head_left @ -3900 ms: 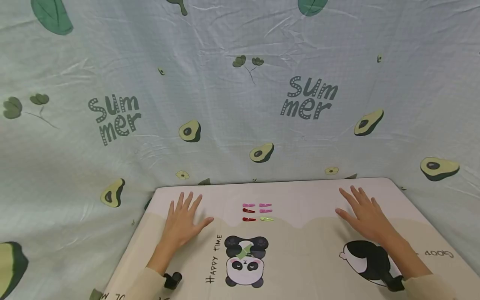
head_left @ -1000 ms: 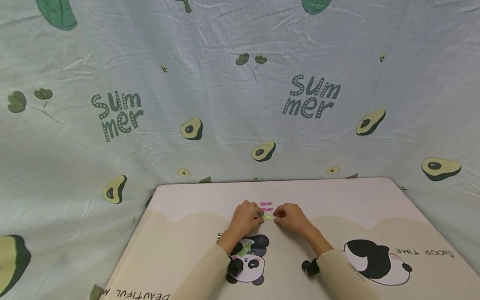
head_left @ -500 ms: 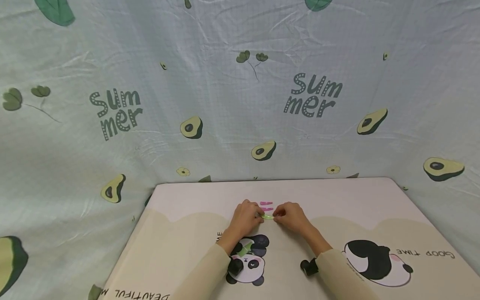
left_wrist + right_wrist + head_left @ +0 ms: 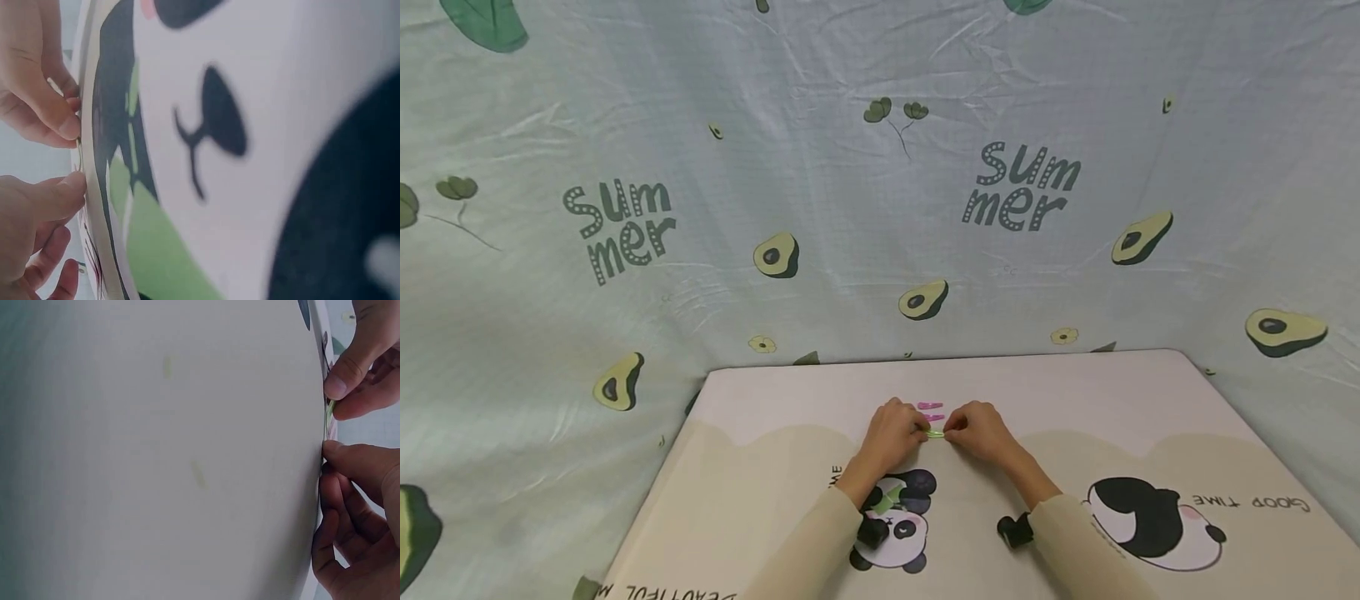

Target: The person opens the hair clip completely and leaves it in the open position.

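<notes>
A small light-green hair clip [image 4: 935,434] lies low over the table, between the fingertips of both hands. My left hand [image 4: 892,435] pinches its left end with thumb and finger. At its right end, my right hand [image 4: 981,431] pinches with thumb and index finger. The left wrist view shows the right hand [image 4: 37,75] above and the left hand [image 4: 37,237] below, a short length of green clip [image 4: 79,153] between them. The right wrist view has a sliver of the green clip [image 4: 329,412] under the left fingertips. Red clips seen earlier are hidden by the left hand.
Just beyond the green clip lie two pink hair clips, a farther one [image 4: 930,406] and a nearer one [image 4: 934,417]. The table [image 4: 760,483] carries printed pandas and lettering. A printed cloth [image 4: 835,192] hangs behind its far edge. Dark devices [image 4: 1015,530] sit at the wrists.
Both hands were spread flat and apart several seconds ago; they have come together at the green clip and pinch it. Over the last second they stay nearly still.
</notes>
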`<state>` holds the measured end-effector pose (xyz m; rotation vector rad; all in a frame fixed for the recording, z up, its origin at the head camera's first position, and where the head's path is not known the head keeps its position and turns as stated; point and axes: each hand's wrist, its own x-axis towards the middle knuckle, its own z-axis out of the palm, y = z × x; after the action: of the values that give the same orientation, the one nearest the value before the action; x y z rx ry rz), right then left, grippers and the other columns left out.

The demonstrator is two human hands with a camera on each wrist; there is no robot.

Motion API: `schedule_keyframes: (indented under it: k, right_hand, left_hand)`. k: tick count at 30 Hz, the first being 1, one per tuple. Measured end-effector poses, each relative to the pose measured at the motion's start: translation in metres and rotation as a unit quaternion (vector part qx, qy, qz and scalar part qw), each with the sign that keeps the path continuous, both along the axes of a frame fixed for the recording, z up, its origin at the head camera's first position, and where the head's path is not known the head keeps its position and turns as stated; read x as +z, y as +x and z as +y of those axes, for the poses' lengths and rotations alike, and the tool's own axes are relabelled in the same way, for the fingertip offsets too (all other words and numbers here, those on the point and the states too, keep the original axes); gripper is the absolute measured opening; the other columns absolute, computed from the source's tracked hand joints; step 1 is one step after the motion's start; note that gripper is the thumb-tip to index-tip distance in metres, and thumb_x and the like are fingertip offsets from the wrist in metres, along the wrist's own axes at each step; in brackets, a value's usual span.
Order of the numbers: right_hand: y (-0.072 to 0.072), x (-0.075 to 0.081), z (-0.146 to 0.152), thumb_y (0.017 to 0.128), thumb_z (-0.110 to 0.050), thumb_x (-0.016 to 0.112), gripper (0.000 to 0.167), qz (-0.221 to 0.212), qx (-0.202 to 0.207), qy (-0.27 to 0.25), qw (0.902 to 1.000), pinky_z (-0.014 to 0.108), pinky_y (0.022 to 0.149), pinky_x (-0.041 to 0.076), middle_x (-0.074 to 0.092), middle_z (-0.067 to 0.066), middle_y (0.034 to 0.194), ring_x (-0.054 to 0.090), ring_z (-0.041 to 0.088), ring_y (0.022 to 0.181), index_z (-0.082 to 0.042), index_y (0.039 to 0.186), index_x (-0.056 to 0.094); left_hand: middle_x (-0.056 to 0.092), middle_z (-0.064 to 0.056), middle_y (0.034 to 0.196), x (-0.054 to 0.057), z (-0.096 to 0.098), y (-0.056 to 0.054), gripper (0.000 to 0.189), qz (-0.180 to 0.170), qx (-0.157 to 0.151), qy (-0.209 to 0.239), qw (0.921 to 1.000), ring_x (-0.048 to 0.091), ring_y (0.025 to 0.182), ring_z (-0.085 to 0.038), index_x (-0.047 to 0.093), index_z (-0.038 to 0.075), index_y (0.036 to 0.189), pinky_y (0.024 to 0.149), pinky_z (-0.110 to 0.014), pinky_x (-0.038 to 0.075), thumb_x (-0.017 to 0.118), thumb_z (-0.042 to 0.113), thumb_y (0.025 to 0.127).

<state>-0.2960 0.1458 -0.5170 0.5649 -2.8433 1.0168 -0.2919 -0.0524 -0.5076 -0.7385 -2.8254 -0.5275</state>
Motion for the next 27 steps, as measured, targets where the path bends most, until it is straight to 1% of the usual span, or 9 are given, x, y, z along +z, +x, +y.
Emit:
schedule_keyframes:
  k: [4,8,11,15,18,22,27]
  right_hand:
    - [0.001,0.002,0.002,0.085,-0.009,0.081,0.005,-0.007,-0.001,-0.006,1.0,0.027,0.068,0.05,0.072,-0.001,0.075,0.058,0.008,0.07,-0.005,0.082,0.079]
    - [0.004,0.003,0.004,0.088,-0.01,0.079,0.007,-0.03,-0.002,-0.02,0.9993,0.025,0.07,0.05,0.072,-0.002,0.079,0.058,0.008,0.073,-0.004,0.086,0.078]
    - [0.007,0.004,0.006,0.09,-0.011,0.077,0.008,-0.041,-0.005,-0.041,0.9983,0.024,0.069,0.051,0.072,0.0,0.081,0.059,0.009,0.074,-0.004,0.088,0.077]
    - [0.013,0.006,0.009,0.092,-0.011,0.076,0.006,-0.042,-0.016,-0.067,0.9967,0.022,0.069,0.052,0.074,0.002,0.084,0.061,0.01,0.075,-0.005,0.09,0.078]
    - [0.018,0.007,0.012,0.093,-0.011,0.075,0.006,-0.045,-0.02,-0.085,0.9952,0.021,0.069,0.053,0.076,0.003,0.086,0.064,0.009,0.076,-0.005,0.094,0.078]
    - [0.024,0.01,0.015,0.094,-0.012,0.074,0.008,-0.053,-0.023,-0.12,0.9911,0.021,0.066,0.052,0.077,0.005,0.086,0.069,0.011,0.076,-0.005,0.096,0.078]
    - [0.031,0.015,0.016,0.094,-0.011,0.074,0.008,-0.05,-0.033,-0.152,0.9866,0.023,0.065,0.05,0.076,0.005,0.083,0.071,0.018,0.077,-0.005,0.096,0.078]
  left_hand:
    - [0.079,0.0,0.093,-0.001,0.0,0.001,0.008,-0.01,0.002,0.028,0.9995,0.059,0.084,-0.016,0.084,0.014,0.093,0.076,-0.03,0.046,0.084,0.018,0.086]
    - [0.079,-0.001,0.093,0.001,-0.001,0.005,0.007,-0.025,0.008,0.071,0.9971,0.059,0.086,-0.016,0.084,0.012,0.092,0.077,-0.03,0.047,0.083,0.015,0.086]
    - [0.08,-0.002,0.093,0.002,-0.002,0.007,0.008,-0.019,0.011,0.109,0.9938,0.063,0.086,-0.017,0.084,0.011,0.093,0.078,-0.031,0.049,0.082,0.012,0.086]
    - [0.08,-0.004,0.091,0.003,-0.002,0.011,0.009,-0.018,0.012,0.172,0.9849,0.068,0.081,-0.016,0.084,0.008,0.095,0.075,-0.027,0.051,0.081,0.009,0.086]
    - [0.08,-0.006,0.09,0.004,-0.002,0.015,0.01,-0.035,0.01,0.214,0.9761,0.067,0.075,-0.014,0.083,0.006,0.096,0.071,-0.022,0.051,0.081,0.009,0.087]
    - [0.08,-0.008,0.09,0.006,0.0,0.02,0.013,-0.053,0.011,0.255,0.9655,0.068,0.072,-0.01,0.082,0.003,0.099,0.067,-0.018,0.052,0.081,0.009,0.088]
    - [0.079,-0.008,0.087,0.006,0.003,0.023,0.014,-0.06,0.012,0.299,0.9523,0.069,0.066,-0.007,0.08,0.001,0.1,0.063,-0.017,0.053,0.08,0.009,0.089]
